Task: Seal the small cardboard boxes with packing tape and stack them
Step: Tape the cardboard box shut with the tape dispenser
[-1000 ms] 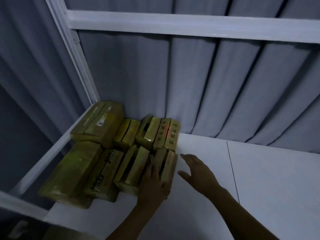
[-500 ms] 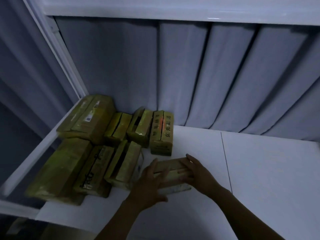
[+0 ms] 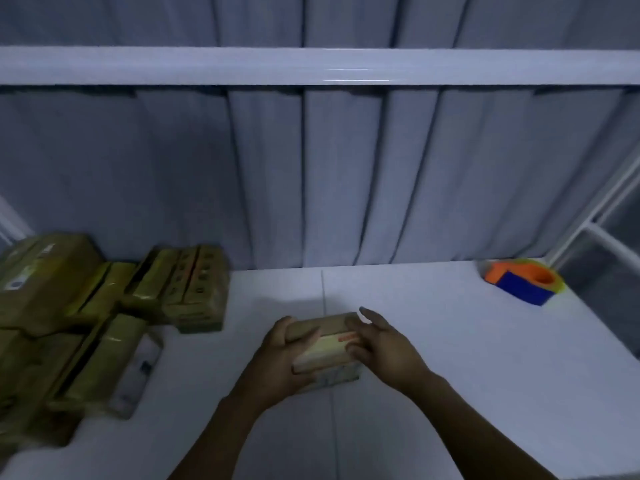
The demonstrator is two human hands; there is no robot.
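Small cardboard box point(image 3: 325, 344) is sitting just below the middle of the frame on the white table point(image 3: 467, 358), and we've got both hands on it. Our left hand point(image 3: 277, 358) is wrapped around its left end, fingers curled over the top edge, so that one's properly gripping. Our right hand point(image 3: 381, 344) is pressed flat-ish against the right end with the fingers spread, more steadying than clamping. Can't really tell if the box is resting on the table or lifted a touch, the picture's dim and a bit smeared.

Progress-wise: this box doesn't look taped to us yet, though honestly the light makes that a guess. The tape dispenser point(image 3: 523, 280), the orange and blue thing, is way over at the right edge of the frame near the curtain point(image 3: 311, 174), well apart from either hand, so nobody's sealing anything right now.

Over at the lower left there's the pile of boxes point(image 3: 104, 306), shiny and yellowish, which reads like tape wrap, some lying flat and some on edge. We can't tell which of those are finished. We'd say taping this one comes first, then stacking it.
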